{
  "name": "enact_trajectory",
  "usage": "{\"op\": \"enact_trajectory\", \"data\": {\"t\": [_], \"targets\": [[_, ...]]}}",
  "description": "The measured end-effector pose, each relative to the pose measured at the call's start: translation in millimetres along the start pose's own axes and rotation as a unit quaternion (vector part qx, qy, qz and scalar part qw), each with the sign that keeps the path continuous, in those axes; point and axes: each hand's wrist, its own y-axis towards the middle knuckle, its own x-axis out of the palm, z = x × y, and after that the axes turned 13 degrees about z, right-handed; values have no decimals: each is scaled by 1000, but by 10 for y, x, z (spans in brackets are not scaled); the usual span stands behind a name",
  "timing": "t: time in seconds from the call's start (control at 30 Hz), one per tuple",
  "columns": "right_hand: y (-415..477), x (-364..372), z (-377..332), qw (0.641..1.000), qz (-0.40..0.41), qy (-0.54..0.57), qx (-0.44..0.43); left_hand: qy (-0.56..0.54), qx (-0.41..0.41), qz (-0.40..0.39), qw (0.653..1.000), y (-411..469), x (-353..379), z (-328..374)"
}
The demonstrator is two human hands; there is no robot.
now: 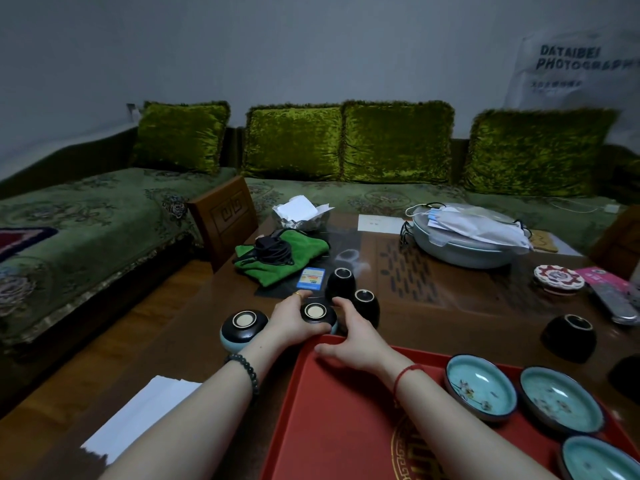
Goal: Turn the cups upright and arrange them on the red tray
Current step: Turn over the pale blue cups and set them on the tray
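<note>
The red tray [346,417] lies at the near right of the table and holds three upright teal-glazed bowl cups [479,386] along its right side. Just beyond the tray's far left corner an upside-down black cup [317,313] sits between my hands. My left hand [294,320] wraps its left side. My right hand [349,336] rests against its right side, over the tray's rim. Another upside-down black cup [242,325] with a pale blue rim stands to the left. Two taller black cups [341,282] stand behind, and one more black cup [568,337] is at the right.
A green cloth [277,254] with a black cable, a blue card [311,278], a grey covered dish [464,237] with masks, a round coaster stack [558,278] and a remote [616,303] crowd the wooden table. White paper [138,417] lies near left. A green sofa stands behind.
</note>
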Motion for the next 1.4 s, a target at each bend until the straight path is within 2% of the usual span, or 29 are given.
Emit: {"op": "enact_trajectory", "data": {"t": [0.2, 0.4, 0.6, 0.77, 0.83, 0.87, 0.93, 0.97, 1.0, 1.07, 1.17, 1.4], "targets": [[14, 36, 5, 999, -11, 39, 18, 28, 22, -40, 999, 41, -5, 12], [45, 19, 19, 997, -16, 67, 38, 19, 33, -30, 999, 104, 22, -21], [-9, -43, 10, 996, -10, 89, 2, -21, 55, 32, 998, 104, 5, -74], [-88, -118, -15, 991, 52, 122, -28, -159, 1, 124, 979, 78, -145, 20], [-131, -144, -45, 986, 62, 155, -22, -281, -44, 81, 955, 28, -204, 109], [-157, -159, -62, 982, 67, 177, -20, -368, -69, 43, 926, -23, -223, 167], [-221, -198, -94, 972, 79, 219, -27, -519, -110, -21, 848, -154, -238, 305], [-262, -224, -109, 967, 87, 236, -33, -563, -128, -54, 814, -223, -232, 373], [-306, -255, -121, 964, 96, 247, -39, -583, -139, -88, 795, -300, -223, 431], [-414, -330, -137, 957, 116, 262, -48, -596, -150, -141, 776, -461, -199, 514], [-586, -477, -122, 947, 150, 279, -46, -626, -170, -163, 743, -676, -185, 643], [-1007, -888, -67, 962, 160, 213, -57, -613, -181, -229, 734, -1126, -105, 896]]}}
